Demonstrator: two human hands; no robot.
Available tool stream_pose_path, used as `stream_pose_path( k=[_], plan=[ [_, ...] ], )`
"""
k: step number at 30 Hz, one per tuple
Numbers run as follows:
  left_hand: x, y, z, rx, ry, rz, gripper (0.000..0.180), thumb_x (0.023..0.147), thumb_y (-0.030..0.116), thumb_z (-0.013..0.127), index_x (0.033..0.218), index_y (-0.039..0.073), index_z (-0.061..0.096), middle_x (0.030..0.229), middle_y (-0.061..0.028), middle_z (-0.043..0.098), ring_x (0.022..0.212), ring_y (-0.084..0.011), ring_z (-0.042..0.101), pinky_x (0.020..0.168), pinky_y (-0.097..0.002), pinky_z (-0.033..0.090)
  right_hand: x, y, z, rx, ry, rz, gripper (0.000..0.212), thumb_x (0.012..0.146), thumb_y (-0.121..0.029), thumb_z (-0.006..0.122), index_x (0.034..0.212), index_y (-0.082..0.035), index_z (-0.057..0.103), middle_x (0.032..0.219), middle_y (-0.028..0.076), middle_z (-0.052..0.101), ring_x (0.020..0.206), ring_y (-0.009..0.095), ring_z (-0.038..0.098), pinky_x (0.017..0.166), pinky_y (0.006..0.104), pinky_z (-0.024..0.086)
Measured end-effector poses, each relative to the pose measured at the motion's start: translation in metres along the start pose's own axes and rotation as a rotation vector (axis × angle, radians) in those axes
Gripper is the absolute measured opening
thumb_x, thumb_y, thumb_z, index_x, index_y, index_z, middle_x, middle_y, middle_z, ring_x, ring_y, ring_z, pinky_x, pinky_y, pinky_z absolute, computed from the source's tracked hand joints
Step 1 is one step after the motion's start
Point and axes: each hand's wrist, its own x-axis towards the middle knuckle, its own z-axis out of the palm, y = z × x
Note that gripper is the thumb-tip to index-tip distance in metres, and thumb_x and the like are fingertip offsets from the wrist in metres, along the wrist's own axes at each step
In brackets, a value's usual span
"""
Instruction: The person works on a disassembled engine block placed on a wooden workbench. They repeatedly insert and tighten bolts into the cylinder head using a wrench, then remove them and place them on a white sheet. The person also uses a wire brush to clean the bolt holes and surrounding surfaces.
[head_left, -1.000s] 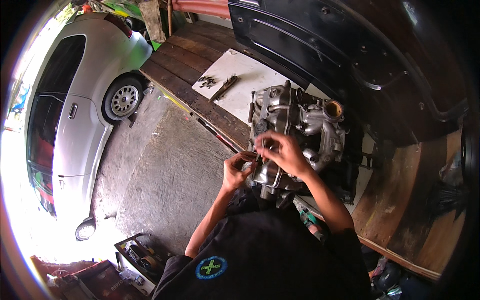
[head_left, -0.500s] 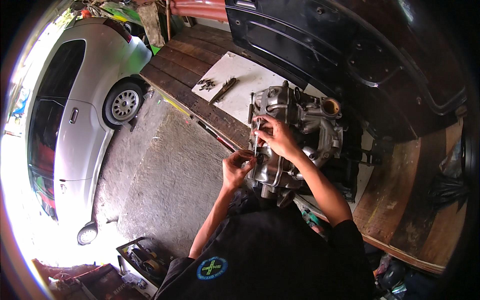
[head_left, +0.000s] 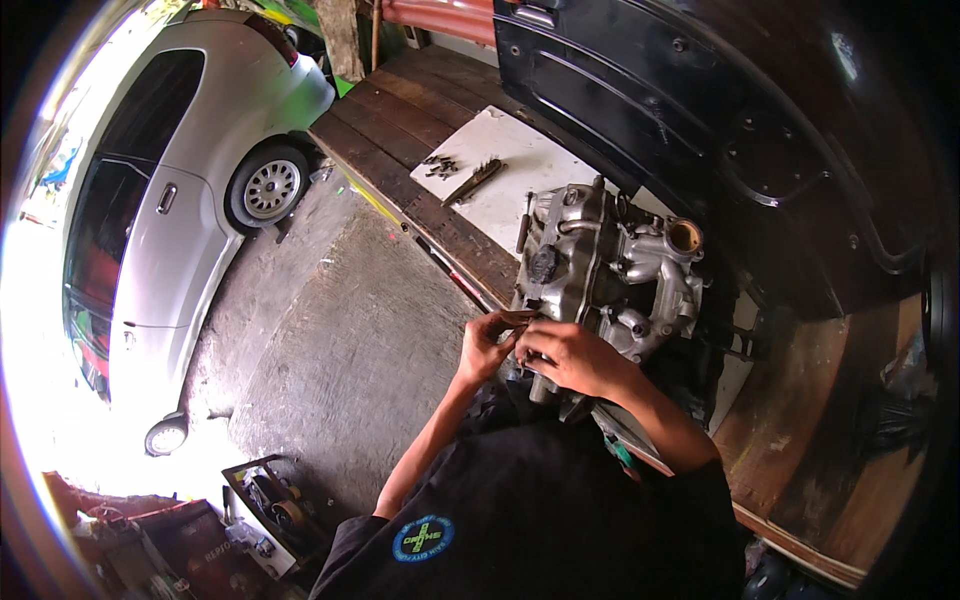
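Observation:
A metal engine (head_left: 590, 235) sits on the workbench in front of me, with a dark filler cap (head_left: 543, 264) on its top cover. Both of my hands meet at the engine's near-left corner. My left hand (head_left: 486, 346) is closed, its thumb and fingers pinched at the cover's edge. Just beside it my right hand (head_left: 572, 358) is closed too, its fingers curled downward against the same spot. What either hand grips is hidden by the fingers. The wrench seen earlier in my right hand does not show clearly.
Behind the engine, a white board (head_left: 510, 150) carries a dark brush-like tool (head_left: 472, 183) and several small bolts (head_left: 440, 166). A large black panel (head_left: 640, 110) leans along the bench's far side. A silver car (head_left: 200, 150) stands at left; an open toolbox (head_left: 270, 515) lies lower left.
My right hand has come down and nearer, from the filler cap area to beside my left hand. The wrench it held is no longer clearly visible. The view has shifted slightly.

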Motion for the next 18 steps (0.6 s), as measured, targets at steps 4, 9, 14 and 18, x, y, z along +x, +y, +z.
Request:
stream_pose_path(
  k=[4,9,14,18],
  plan=[
    [0.000,0.009,0.002,0.029,-0.002,-0.034,0.012,0.083,-0.007,0.062,0.095,-0.006,0.064,0.111,-0.0130,0.070,0.100,-0.0155,0.065,0.088,-0.0302,0.051,0.000,0.001,0.001,-0.233,-0.111,-0.212,0.022,0.078,-0.006,0.069,0.097,-0.002,0.061,0.096,0.011,0.061,0.091,0.029,0.064,0.082,0.0382,0.051],
    [-0.007,-0.008,0.007,-0.004,0.113,-0.027,0.014,0.082,-0.002,0.065,0.095,-0.005,0.066,0.104,-0.0125,0.071,0.098,-0.0159,0.066,0.089,-0.0309,0.050,0.016,0.004,-0.026,0.001,-0.270,-0.048,0.020,0.077,-0.005,0.070,0.090,0.000,0.056,0.092,0.012,0.062,0.084,0.031,0.065,0.076,0.0384,0.052],
    [-0.013,0.003,0.027,0.160,0.309,-0.075,0.015,0.080,0.007,0.071,0.091,-0.003,0.071,0.094,-0.0113,0.073,0.089,-0.0143,0.067,0.082,-0.0282,0.051,0.044,0.049,-0.054,-0.091,-0.005,-0.159,0.019,0.078,-0.004,0.072,0.091,0.002,0.059,0.088,0.014,0.063,0.088,0.029,0.065,0.075,0.0379,0.052],
    [-0.012,0.005,0.038,0.245,0.425,-0.134,0.016,0.080,0.009,0.072,0.090,-0.003,0.071,0.085,-0.0094,0.073,0.078,-0.0127,0.068,0.074,-0.0269,0.052,0.061,0.066,-0.074,-0.236,-0.141,-0.058,0.021,0.078,-0.006,0.072,0.095,0.001,0.064,0.094,0.016,0.065,0.093,0.034,0.063,0.080,0.0393,0.051]
  ],
)
